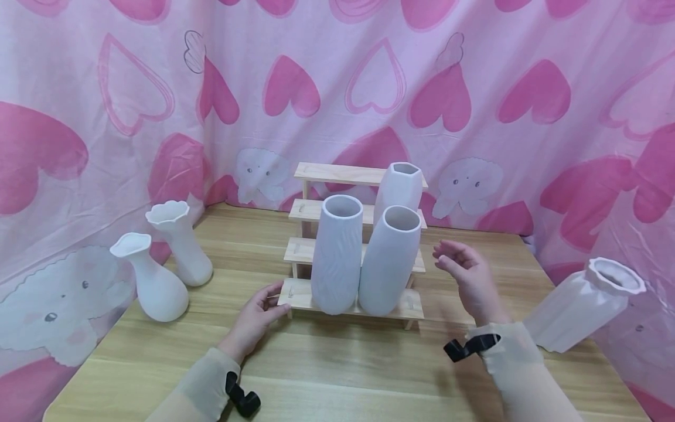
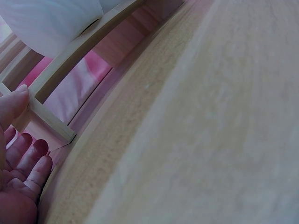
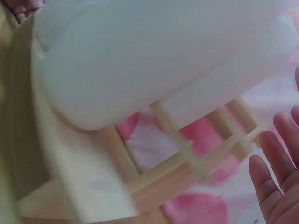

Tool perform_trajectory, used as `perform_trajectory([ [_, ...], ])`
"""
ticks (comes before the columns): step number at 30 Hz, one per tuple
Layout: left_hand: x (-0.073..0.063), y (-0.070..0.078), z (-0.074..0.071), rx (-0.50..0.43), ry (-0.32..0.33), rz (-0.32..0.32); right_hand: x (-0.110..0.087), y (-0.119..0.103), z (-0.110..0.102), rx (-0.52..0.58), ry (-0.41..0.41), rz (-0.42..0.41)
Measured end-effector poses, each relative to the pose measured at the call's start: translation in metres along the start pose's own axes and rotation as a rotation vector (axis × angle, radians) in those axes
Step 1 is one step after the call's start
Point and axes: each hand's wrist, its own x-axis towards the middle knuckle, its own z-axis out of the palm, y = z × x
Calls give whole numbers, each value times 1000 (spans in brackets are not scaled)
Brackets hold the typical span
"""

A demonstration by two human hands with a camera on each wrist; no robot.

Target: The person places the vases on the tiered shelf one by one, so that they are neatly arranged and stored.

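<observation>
A stepped wooden shelf (image 1: 300, 293) stands mid-table. My left hand (image 1: 257, 319) holds the left end of its lowest step, thumb at the front corner and fingers round the side. In the left wrist view the thumb (image 2: 16, 105) lies at the corner, with the other fingertips by the leg. A textured white vase (image 1: 336, 258) and a smooth white vase (image 1: 391, 264) stand side by side on the lowest step. Behind them, higher up, is a third white vase (image 1: 399, 186). My right hand (image 1: 471, 281), fingers loosely bent and holding nothing, hovers right of the shelf.
Two white vases with wavy rims, a slim one (image 1: 186, 246) and a round-bellied one (image 1: 157, 284), stand at the table's left. A faceted white vase (image 1: 582, 305) is at the right edge. A pink heart-patterned curtain (image 1: 327, 129) hangs behind the wooden table (image 1: 337, 375).
</observation>
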Motion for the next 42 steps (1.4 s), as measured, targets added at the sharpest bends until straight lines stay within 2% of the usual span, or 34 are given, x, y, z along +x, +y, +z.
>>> perform_trajectory([
  [3, 0, 1, 0, -1, -2, -1, -12, 12, 0, -6, 46, 53],
  [10, 1, 1, 1, 3, -9, -3, -37, 44, 3, -217, 76, 245],
  [15, 1, 0, 1, -7, -7, 3, -47, 63, 6, -181, 99, 337],
  [17, 1, -1, 1, -19, -8, 9, -50, 69, 7, -177, 91, 345],
  [26, 0, -3, -1, -29, -1, 17, -58, 89, 10, -211, -27, 281],
  [34, -1, -2, -1, -13, -1, 30, -61, 94, 10, -245, -30, 262],
  [42, 0, -1, 0, -31, -19, 35, -66, 96, 8, -213, -9, 251],
])
